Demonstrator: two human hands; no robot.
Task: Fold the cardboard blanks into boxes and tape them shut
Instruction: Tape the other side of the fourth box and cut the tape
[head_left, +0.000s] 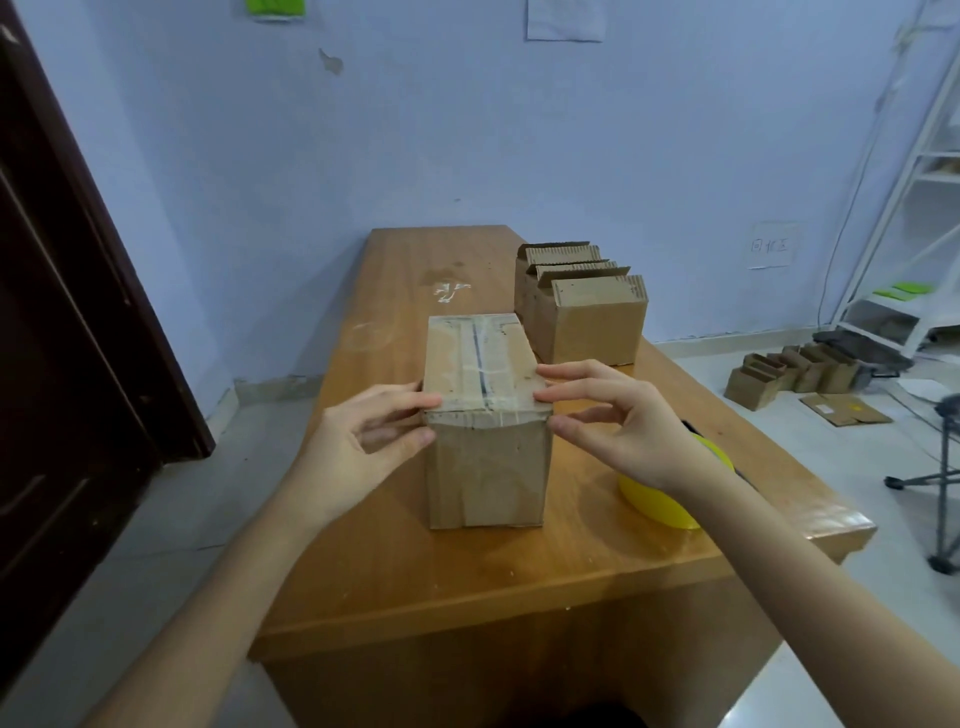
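Taped box stands mid-surface, long axis running away from the person. Left hand and right hand flank its near end, fingers loosely spread, fingertips touching the top edges, gripping nothing. Tape seam looks sealed, though glare blurs it; right hand is nearer the yellow tape roll.

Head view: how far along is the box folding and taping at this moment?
Done: the near box stands closed on the desk, clear tape along its top seam. In hand: the left hand and right hand touch its top edges with fingertips, seemingly pressing the tape. Left: the boxes behind have their flaps up, untaped. The yellow tape dispenser lies beside.
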